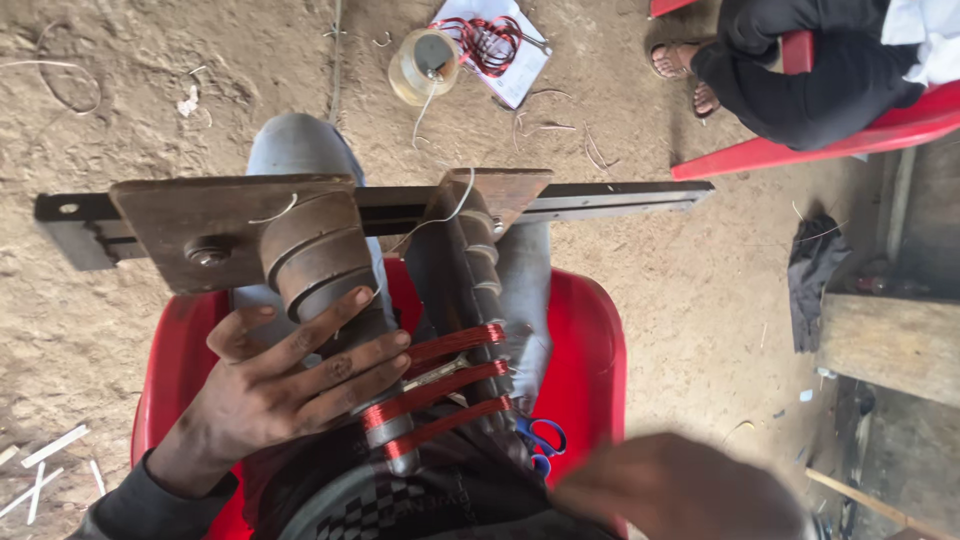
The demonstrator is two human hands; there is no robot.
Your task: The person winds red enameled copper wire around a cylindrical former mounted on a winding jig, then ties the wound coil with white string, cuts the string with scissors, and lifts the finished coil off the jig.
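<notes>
Gripping the left stepped wooden former [325, 270], the left hand [290, 385] is wrapping its fingers tight around the grey cylinder, touching the red copper wire coils [440, 385] stretched across to the second former [480, 280]. Both formers are hanging from a dark metal bar [600, 200] lying across the person's lap, above a red plastic chair [590, 350]. Blurred at the bottom edge, the right hand [680, 490] is hovering; I cannot tell whether its grip is closed. Blue scissors [540, 440] are lying just beside it.

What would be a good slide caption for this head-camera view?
Left hand grips a stepped grey winding former carrying three red copper wire coils; blurred right hand hovers nearby.
</notes>
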